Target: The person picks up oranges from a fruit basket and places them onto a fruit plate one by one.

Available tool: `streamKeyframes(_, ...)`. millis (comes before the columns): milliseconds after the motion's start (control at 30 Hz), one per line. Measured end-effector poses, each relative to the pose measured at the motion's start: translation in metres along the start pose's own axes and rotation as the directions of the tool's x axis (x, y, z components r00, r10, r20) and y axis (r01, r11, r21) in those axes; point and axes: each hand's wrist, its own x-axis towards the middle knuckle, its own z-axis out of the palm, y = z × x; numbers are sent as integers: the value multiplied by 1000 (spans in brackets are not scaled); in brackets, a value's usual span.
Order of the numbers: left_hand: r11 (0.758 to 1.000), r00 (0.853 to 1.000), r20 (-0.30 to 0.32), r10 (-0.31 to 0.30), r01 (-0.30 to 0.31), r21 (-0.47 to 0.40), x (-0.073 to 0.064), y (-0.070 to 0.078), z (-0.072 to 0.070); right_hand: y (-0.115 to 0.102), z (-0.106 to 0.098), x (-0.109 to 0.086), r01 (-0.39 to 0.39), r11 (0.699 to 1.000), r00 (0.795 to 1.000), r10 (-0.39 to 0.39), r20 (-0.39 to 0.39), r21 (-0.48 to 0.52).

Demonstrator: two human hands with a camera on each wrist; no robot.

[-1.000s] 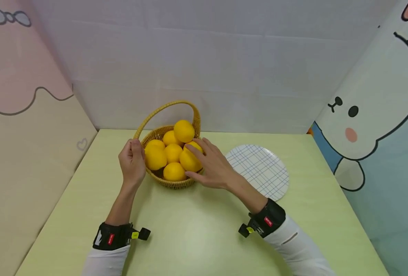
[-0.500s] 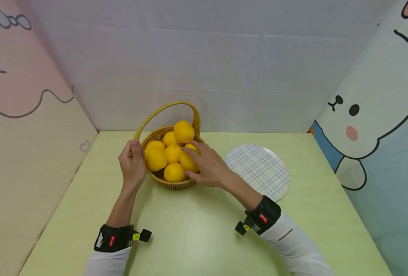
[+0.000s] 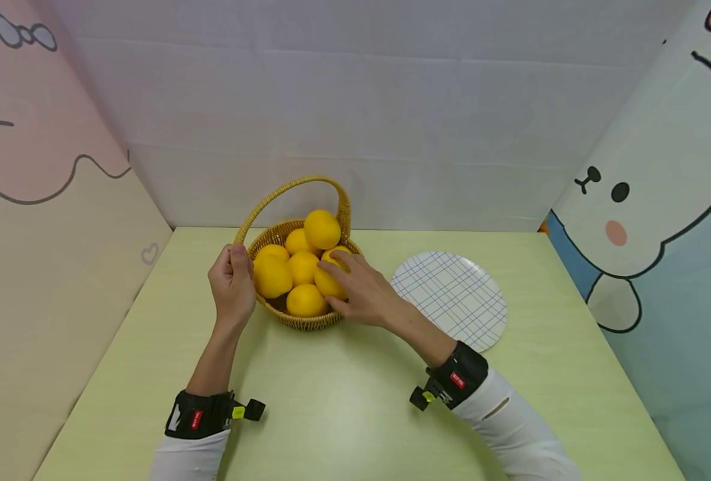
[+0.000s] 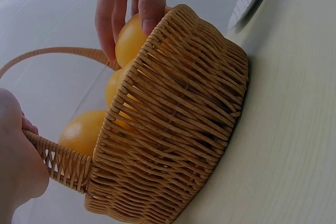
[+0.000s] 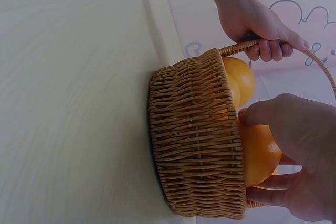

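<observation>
A wicker basket (image 3: 308, 323) heaped with several yellow-orange oranges (image 3: 303, 268) stands toward the back of the table. My left hand (image 3: 233, 284) grips the left side of its arched handle (image 3: 292, 185). At the basket's right side, my right hand (image 3: 364, 288) has its thumb and fingers curled round an orange (image 5: 261, 153). That orange sits at the rim, partly covered by the fingers in the head view. In the left wrist view the thumb lies on the near side of the fruit and the other fingers on its far side. One orange (image 3: 322, 229) rests highest, at the back.
Right of the basket lies a round white plate (image 3: 451, 294) with a blue grid pattern, partly behind my right forearm. A pale wall (image 3: 391, 133) rises behind the table (image 3: 331, 414), and printed panels flank both sides.
My right hand has moved slightly left and closed in round the orange at the right rim. The left hand keeps its grip on the handle, and the basket stays put.
</observation>
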Motion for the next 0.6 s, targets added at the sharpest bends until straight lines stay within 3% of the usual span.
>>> streamKeyframes(600, 1000, 1000, 10, 16, -16, -11, 1, 0, 0, 3, 3, 3, 47, 998, 998, -45, -47, 49)
